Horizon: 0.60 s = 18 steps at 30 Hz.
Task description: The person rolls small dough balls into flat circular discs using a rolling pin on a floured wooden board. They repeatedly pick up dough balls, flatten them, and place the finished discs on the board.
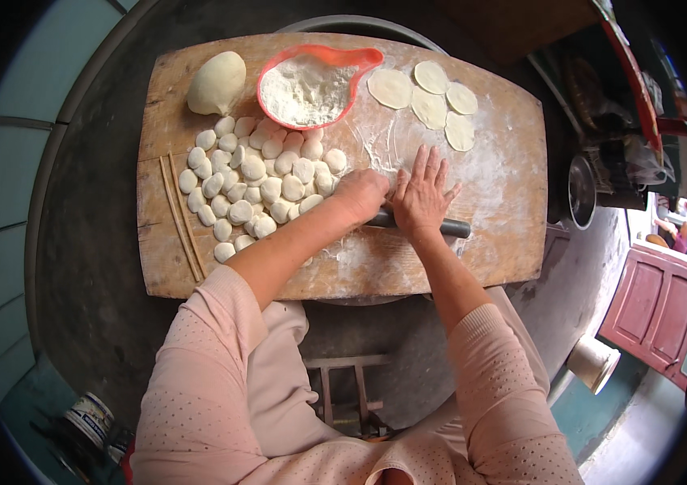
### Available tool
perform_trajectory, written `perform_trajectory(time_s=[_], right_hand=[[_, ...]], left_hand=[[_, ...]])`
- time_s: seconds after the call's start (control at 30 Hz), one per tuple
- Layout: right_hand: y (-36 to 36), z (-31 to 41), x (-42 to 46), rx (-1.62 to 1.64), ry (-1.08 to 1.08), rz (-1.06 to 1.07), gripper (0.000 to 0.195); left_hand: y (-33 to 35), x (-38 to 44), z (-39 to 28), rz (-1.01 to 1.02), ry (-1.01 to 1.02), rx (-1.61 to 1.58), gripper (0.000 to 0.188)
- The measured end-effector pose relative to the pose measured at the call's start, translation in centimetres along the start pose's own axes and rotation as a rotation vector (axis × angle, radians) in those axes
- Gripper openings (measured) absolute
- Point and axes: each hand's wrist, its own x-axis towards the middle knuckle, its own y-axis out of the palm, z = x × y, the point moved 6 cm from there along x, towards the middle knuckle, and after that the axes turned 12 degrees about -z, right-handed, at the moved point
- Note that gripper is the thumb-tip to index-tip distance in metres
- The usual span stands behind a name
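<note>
My right hand (424, 197) lies palm down, fingers extended, across a dark rolling pin (455, 228) on a floured wooden board (501, 242). Close beside it, my left hand (365, 193) is curled with its fingers bent near the pin's left part; what it holds is hidden. Many small flattened dough pieces (252, 168) are heaped left of my left hand. Several thin round dough wrappers (389, 88) lie at the upper right of the board, some touching or overlapping. A red plastic scoop-shaped container (371, 57) of white flour (304, 91) stands at the top middle.
A large dough lump (217, 83) sits at the board's upper left. Two wooden chopsticks (180, 218) lie along its left side. Beneath the board's near edge are my knees and a low metal frame (343, 364). A whitish bucket (592, 364) is at the right.
</note>
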Motion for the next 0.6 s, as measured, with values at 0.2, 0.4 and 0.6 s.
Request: perform_trajectory(time_s=[0.2, 0.4, 0.6], right_hand=[[-0.1, -0.4, -9.5, -0.025, -0.208, 0.091, 0.063], [0.0, -0.2, -0.7, 0.006, -0.007, -0.004, 0.062], [-0.2, -0.9, -8.8, 0.047, -0.207, 0.024, 0.067]], left_hand=[[0.2, -1.9, 2.5, -0.074, 0.026, -0.051, 0.012], [-0.4, -1.4, -0.4, -0.13, 0.001, 0.039, 0.01], [-0.5, -1.2, 2.1, -0.129, -0.007, -0.081, 0.011]])
